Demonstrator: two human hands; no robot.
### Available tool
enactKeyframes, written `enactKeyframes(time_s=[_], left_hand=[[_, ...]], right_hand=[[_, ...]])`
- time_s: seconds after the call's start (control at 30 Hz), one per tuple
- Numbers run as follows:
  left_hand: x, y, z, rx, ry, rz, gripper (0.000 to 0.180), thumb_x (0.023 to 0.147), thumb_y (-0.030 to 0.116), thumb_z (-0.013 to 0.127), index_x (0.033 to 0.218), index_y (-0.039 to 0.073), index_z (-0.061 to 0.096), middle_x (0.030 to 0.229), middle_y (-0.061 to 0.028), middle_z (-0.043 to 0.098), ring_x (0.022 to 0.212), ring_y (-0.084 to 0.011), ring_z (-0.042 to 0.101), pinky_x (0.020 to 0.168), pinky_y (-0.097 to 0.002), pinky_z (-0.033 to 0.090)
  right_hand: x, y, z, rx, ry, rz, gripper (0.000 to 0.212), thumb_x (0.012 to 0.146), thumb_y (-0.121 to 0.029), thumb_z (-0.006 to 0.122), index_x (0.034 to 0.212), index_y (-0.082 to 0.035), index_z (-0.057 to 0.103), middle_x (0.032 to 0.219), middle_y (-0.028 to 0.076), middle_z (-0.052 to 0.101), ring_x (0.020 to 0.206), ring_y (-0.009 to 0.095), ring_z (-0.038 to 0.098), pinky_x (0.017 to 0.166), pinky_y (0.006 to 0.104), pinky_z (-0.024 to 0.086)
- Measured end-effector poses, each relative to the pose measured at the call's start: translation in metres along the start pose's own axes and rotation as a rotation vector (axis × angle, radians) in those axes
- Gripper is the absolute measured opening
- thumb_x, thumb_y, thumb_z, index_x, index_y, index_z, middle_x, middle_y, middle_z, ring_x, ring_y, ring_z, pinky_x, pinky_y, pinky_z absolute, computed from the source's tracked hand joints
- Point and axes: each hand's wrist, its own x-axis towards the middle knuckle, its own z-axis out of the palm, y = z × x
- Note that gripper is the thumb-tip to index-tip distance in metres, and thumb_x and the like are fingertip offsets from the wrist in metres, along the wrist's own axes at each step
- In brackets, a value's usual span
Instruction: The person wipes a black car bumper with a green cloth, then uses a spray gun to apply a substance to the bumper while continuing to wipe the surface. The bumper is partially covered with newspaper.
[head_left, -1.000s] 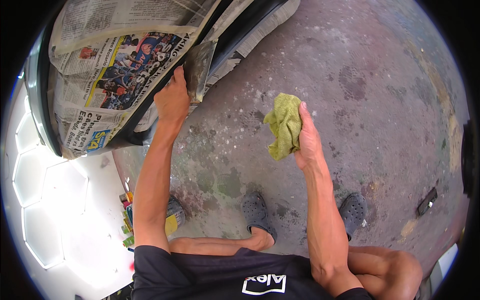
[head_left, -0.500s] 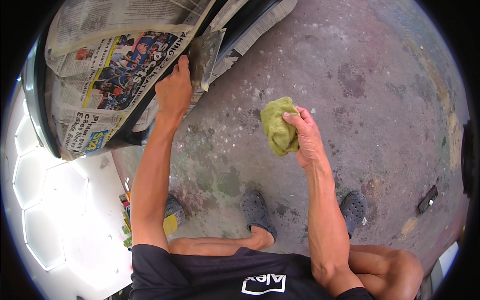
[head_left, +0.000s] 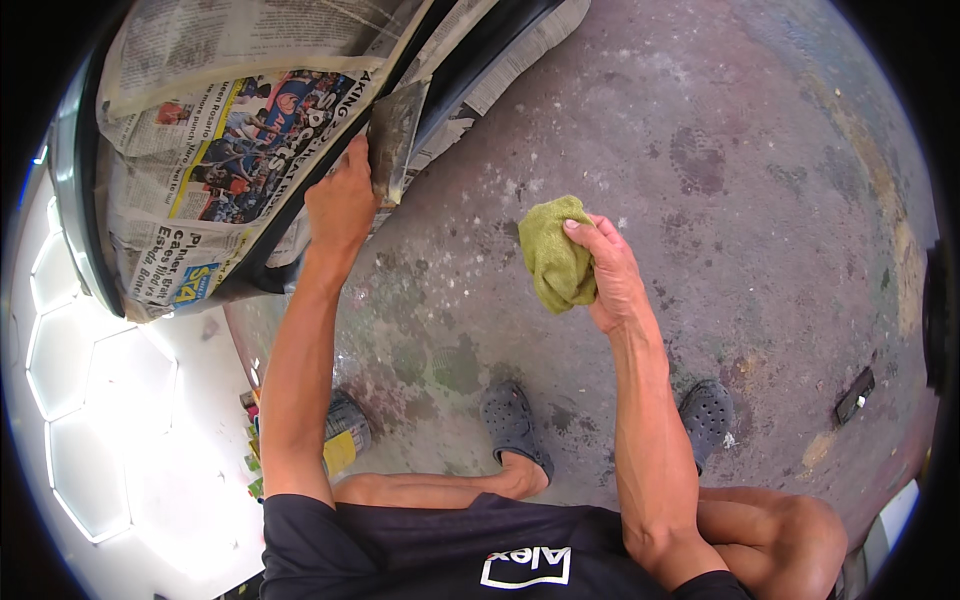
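My left hand (head_left: 342, 203) is closed around one edge of a thin, flat, grey rectangular sheet (head_left: 400, 138), smudged and with a paler edge; what it is made of I cannot tell. The sheet stands tilted beside the dark lower edge of a vehicle part (head_left: 290, 192) masked with newspaper (head_left: 165, 135). Whether sheet and part touch is unclear. Some fingers are hidden behind the hand. Over the floor, apart from the vehicle, my right hand (head_left: 612, 265) pinches a crumpled olive-green cloth (head_left: 557, 255), thumb on top.
Below my left forearm stands a can (head_left: 347, 425) with a yellow label, beside small colourful items. Hexagonal light tubes glow on a shiny white surface (head_left: 130, 420) at the left. A small dark object (head_left: 855, 397) lies on the stained concrete floor (head_left: 760, 250) at the right.
My left hand and the grey sheet have moved slightly down and to the left, and the sheet shows narrower. The right hand with the cloth has barely moved.
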Motion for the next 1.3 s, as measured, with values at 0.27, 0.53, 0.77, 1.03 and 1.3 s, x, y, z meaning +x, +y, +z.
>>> enactKeyframes(time_s=[0.27,0.53,0.77,1.03,1.3], left_hand=[[0.032,0.013,-0.002,0.041,0.139,0.095,0.045,0.091,0.005,0.069,0.135,0.007,0.060,0.100,-0.0182,0.082,0.083,-0.0393,0.081,0.069,-0.0508,0.064],[0.016,-0.010,0.006,0.035,0.125,0.096,0.043,0.094,0.009,0.069,0.137,0.008,0.061,0.106,-0.0206,0.082,0.087,-0.0432,0.081,0.074,-0.0566,0.063],[-0.018,-0.009,-0.016,0.018,-0.078,-0.046,0.046,0.097,0.011,0.069,0.143,0.007,0.060,0.109,-0.0218,0.081,0.093,-0.0422,0.080,0.079,-0.0510,0.063],[-0.110,0.007,-0.058,-0.415,-0.237,-0.077,0.061,0.095,0.006,0.071,0.155,0.010,0.059,0.120,-0.0251,0.078,0.101,-0.0499,0.075,0.085,-0.0525,0.059],[-0.161,0.041,-0.202,-0.906,-0.472,-0.646,0.041,0.120,0.022,0.053,0.153,-0.001,0.061,0.097,-0.0095,0.077,0.076,-0.0167,0.069,0.069,-0.0352,0.054]], right_hand=[[0.003,0.001,-0.003,-0.001,-0.015,0.002,0.039,0.102,-0.036,0.082,0.125,-0.011,0.063,0.113,0.005,0.073,0.104,0.015,0.071,0.094,0.0356,0.060],[0.001,-0.002,0.005,0.035,0.015,-0.025,0.035,0.108,-0.045,0.078,0.116,-0.013,0.065,0.108,0.002,0.073,0.098,0.012,0.071,0.090,0.0328,0.061],[0.007,0.007,0.002,-0.049,0.066,-0.117,0.039,0.105,-0.046,0.083,0.117,-0.014,0.063,0.103,0.001,0.072,0.093,0.010,0.068,0.083,0.0306,0.059],[0.008,-0.016,0.031,-0.327,-0.082,-0.310,0.030,0.115,-0.035,0.070,0.117,-0.006,0.060,0.103,0.003,0.072,0.092,0.008,0.065,0.079,0.0298,0.055],[0.065,-0.006,0.094,-0.255,-0.013,-0.506,0.040,0.113,-0.037,0.072,0.132,-0.002,0.069,0.109,0.004,0.074,0.091,0.011,0.067,0.080,0.0316,0.058]])
